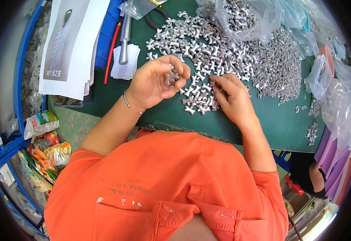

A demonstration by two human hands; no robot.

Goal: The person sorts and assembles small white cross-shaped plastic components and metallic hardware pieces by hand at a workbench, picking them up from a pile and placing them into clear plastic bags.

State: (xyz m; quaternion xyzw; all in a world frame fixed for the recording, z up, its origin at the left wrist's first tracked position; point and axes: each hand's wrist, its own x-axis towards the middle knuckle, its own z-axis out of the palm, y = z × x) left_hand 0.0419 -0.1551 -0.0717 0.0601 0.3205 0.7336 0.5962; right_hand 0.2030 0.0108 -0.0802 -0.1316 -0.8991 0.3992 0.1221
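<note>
Several small silver bone-shaped metal pieces (171, 76) rest in my left hand (155, 80), its fingers curled around them just above the table. A metal bangle (132, 105) circles that wrist. My right hand (235, 98) is at the near side of a spread of loose bone-shaped metal pieces (201, 52). Its fingers are bent inward and their tips touch the spread; what lies between them is too small to make out. A smaller cluster of the same pieces (199, 98) lies between my two hands.
A heap of small metal clasps (278, 66) covers the right of the green table (163, 116). Clear plastic bags (264, 18) lie behind. Toward the left are a red pencil (112, 52), a metal rod tool (124, 40), small white papers (126, 64) and printed sheets (73, 86).
</note>
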